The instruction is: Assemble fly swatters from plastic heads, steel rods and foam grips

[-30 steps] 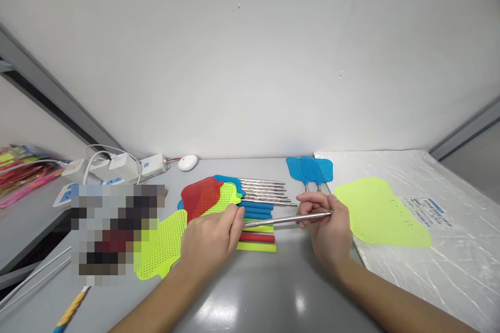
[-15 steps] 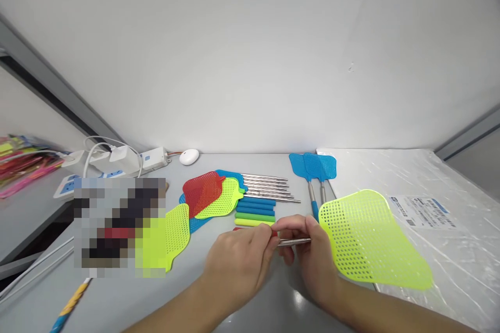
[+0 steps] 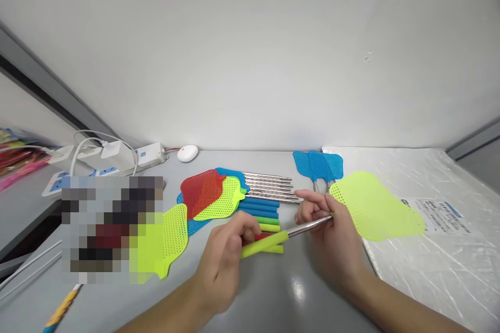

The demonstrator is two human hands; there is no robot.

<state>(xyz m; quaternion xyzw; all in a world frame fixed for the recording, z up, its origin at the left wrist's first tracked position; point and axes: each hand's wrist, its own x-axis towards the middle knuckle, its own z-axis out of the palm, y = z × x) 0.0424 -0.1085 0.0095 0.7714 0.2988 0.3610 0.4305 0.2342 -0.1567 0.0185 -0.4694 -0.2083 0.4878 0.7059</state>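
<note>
My right hand (image 3: 336,229) is closed around the metal rod of a yellow-green fly swatter (image 3: 371,208), whose perforated head sticks out to the right, blurred. A yellow-green handle sleeve (image 3: 265,244) sits over the rod's left end. My left hand (image 3: 228,250), fingers curled, holds that sleeve near its outer end. Under it on the table lie several loose sleeves: blue (image 3: 260,209), green (image 3: 267,220), yellow-green and a mostly covered red one (image 3: 262,235). Behind them is a row of metal rods (image 3: 269,182).
Loose swatter heads, red (image 3: 201,192), yellow-green (image 3: 224,200) and blue, overlap at left centre. Blue fly swatters (image 3: 320,166) lie at the back. Bubble wrap (image 3: 422,281) covers the right side. Power strips (image 3: 152,155), cables and a blurred-out patch (image 3: 113,223) are at left.
The yellow-green sleeve now shows on the rod's end, where only bare rod showed between my hands before. My right hand and the swatter have moved up and right, tilting the rod.
</note>
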